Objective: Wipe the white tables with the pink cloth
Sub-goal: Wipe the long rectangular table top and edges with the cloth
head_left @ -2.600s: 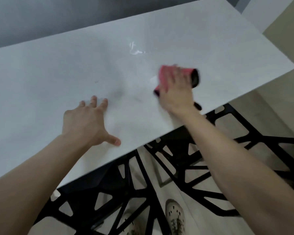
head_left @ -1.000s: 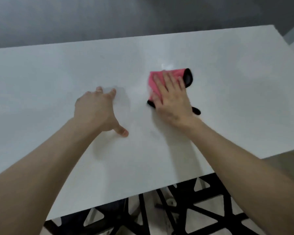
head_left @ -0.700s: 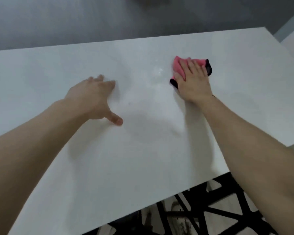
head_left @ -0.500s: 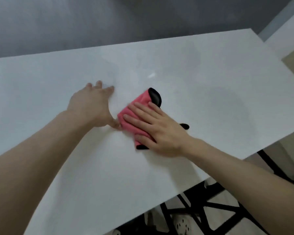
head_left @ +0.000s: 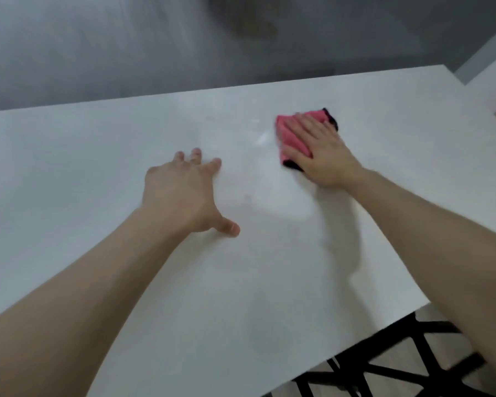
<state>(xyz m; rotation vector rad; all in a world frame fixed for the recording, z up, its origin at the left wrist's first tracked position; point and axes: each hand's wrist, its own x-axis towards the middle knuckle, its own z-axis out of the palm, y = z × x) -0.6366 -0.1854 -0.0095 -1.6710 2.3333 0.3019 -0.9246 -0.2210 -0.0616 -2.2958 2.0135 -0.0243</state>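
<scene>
One cloth [head_left: 292, 136], one table [head_left: 92, 173], two hands [head_left: 181, 193] [head_left: 324, 157]

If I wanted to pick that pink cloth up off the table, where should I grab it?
The pink cloth lies flat on the white table, with the right hand pressing on most of it. Probably best: pinch the exposed left edge from above, coming from the left side, since that pink strip is the widest part showing.

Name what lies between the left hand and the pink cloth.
Head view: only bare white tabletop, with a faint shiny streak, between left hand and pink cloth.
</scene>
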